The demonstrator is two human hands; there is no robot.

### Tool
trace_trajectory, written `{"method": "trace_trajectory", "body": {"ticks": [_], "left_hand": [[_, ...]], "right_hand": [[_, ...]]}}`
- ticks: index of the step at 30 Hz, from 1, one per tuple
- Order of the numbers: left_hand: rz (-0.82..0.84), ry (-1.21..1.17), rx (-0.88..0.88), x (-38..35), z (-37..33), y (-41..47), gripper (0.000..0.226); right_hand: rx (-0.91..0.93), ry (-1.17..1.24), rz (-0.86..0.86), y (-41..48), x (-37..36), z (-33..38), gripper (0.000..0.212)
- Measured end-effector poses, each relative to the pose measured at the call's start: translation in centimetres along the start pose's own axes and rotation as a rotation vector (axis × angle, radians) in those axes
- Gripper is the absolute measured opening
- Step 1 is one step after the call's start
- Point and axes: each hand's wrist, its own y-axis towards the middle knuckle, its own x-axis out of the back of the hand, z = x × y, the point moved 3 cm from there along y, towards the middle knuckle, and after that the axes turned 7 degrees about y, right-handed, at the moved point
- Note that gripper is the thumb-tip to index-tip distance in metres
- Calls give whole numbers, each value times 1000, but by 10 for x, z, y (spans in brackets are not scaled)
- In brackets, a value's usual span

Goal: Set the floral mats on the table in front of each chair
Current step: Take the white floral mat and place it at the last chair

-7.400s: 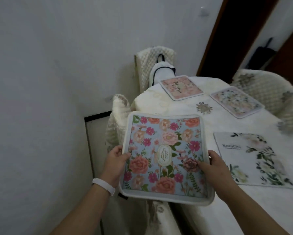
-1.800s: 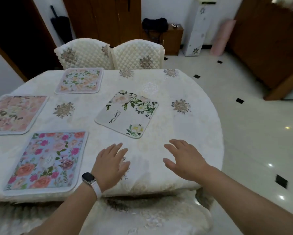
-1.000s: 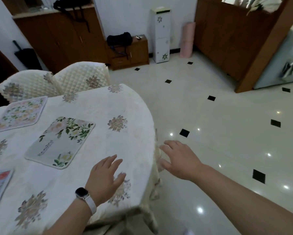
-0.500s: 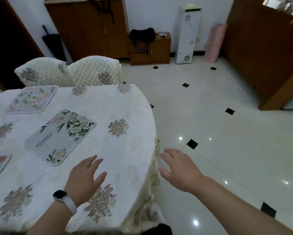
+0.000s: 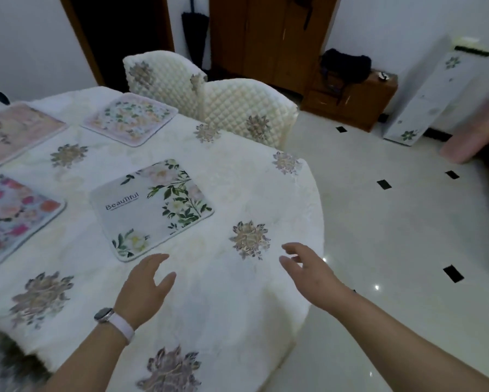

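My left fingers (image 5: 154, 264): straight and a little spread, thumb out to the side; they hold nothing.
My right fingers (image 5: 297, 250): loosely bent and apart from each other, also holding nothing.
Left hand (image 5: 144, 290): low over the cream tablecloth (image 5: 223, 306), just beside the near corner of the "Beautiful" mat (image 5: 152, 207). I cannot tell if it touches the cloth.
Right hand (image 5: 312, 274): near the rounded edge of the table (image 5: 311, 222), close to an embroidered flower (image 5: 250, 239).
Left wrist: a watch (image 5: 104, 315) on a pale pink band.
"Beautiful" mat: grey-white with green leaves, lying flat but turned at an angle, more toward the middle of the table than its edge.
Blue floral mat (image 5: 14, 219): flat at the near left side, cut by the picture border.
Pink mat (image 5: 14, 131): flat at the far left.
Pale floral mat (image 5: 130, 117): flat at the far edge, just before the left quilted chair (image 5: 164, 77).
Right quilted chair (image 5: 249, 108): pushed to the table, with only bare cloth before it.
Done, as I judge: four mats are on the table, and three lie near an edge.
Left, as I judge: the "Beautiful" mat does not sit squarely before any chair. I think it belongs in front of the right quilted chair, so I must take it and place it there.
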Motion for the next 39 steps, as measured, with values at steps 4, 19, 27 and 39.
{"method": "trace_trajectory", "body": {"ticks": [4,19,27,39], "left_hand": [[-130,-264,232,9,21,23,42],[-421,-871,948,10,107,65,47],[-473,-866,1033,8,126,97,37],[-426,-650,985,21,131,160,22]], "right_hand": [[-34,100,54,47,-15,22,29],[-118,169,288,252,-103,68,25],[-168,169,382,325,-141,77,34],[-134,121,327,374,-179,115,36]]}}
